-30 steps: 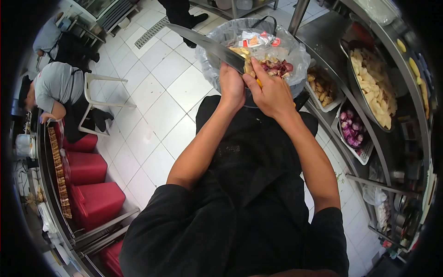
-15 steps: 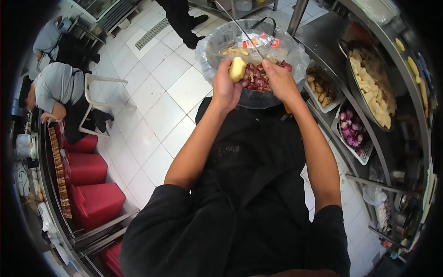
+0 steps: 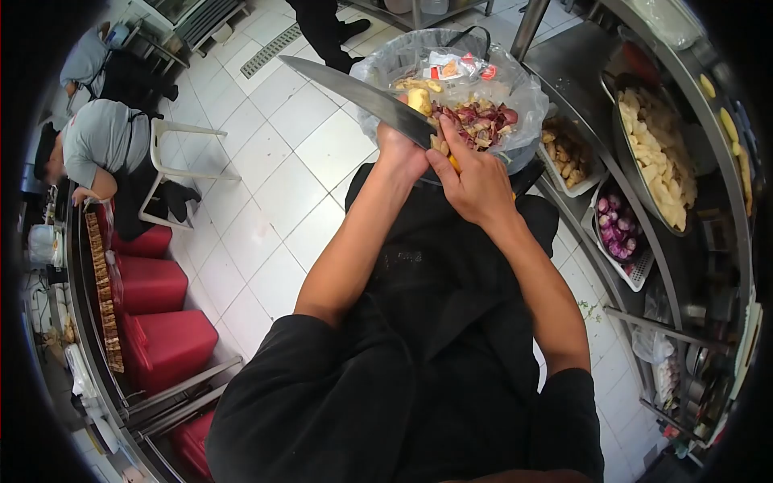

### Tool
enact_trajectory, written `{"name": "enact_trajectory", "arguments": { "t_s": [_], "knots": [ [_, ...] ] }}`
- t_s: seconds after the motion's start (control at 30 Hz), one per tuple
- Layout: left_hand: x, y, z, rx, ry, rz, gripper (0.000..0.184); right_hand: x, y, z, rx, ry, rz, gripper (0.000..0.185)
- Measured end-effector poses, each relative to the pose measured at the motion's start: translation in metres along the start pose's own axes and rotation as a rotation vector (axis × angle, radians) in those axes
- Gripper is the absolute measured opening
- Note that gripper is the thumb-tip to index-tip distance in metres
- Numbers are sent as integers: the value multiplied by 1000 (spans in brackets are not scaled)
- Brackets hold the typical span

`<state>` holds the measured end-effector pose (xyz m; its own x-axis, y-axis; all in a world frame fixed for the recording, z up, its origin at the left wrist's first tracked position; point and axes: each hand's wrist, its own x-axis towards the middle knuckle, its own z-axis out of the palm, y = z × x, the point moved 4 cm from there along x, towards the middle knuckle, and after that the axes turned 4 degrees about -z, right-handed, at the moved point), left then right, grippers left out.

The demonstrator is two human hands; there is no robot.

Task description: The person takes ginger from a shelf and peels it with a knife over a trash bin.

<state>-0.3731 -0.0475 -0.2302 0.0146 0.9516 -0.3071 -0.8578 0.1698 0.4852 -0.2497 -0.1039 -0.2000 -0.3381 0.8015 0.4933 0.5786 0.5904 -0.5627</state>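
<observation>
My left hand point(image 3: 403, 153) is closed around a pale yellow, peeled piece of ginger point(image 3: 419, 101), partly hidden behind the blade. My right hand point(image 3: 477, 179) grips a large knife point(image 3: 362, 95) by its handle. The broad blade crosses over my left hand and points to the upper left. Bits of yellowish peel cling near the blade's handle end. Both hands are over the near rim of a bin lined with a clear plastic bag point(image 3: 523, 84). Inside it lie reddish onion skins point(image 3: 491, 121), peelings and a printed wrapper point(image 3: 459, 66).
To the right, metal shelving holds a wok point(image 3: 622, 153) of pale peeled pieces, a container of unpeeled ginger point(image 3: 566, 159) and a basket of purple onions point(image 3: 617, 229). Red bins point(image 3: 173, 346) line the left counter. A person point(image 3: 109, 149) leans there beside a white chair point(image 3: 165, 169).
The knife has swung from pointing up and away to lying leftward across my left hand. My right hand has moved down and left, close to the left. The ginger is now partly covered.
</observation>
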Motion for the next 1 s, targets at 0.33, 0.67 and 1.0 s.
{"name": "enact_trajectory", "arguments": {
  "t_s": [0.33, 0.67, 1.0],
  "knots": [
    [2, -5, -4, -23, -114, -72, 42, 3, 1, -7, -45, -55, 28, 60],
    [-13, -5, 11, -19, -101, -10, 33, 6, 2, -7, -140, -7, -34, 61],
    [-6, -22, -9, 91, -139, -46, 27, 28, 45, -13, 97, 1, 257, 58]
  ]
}}
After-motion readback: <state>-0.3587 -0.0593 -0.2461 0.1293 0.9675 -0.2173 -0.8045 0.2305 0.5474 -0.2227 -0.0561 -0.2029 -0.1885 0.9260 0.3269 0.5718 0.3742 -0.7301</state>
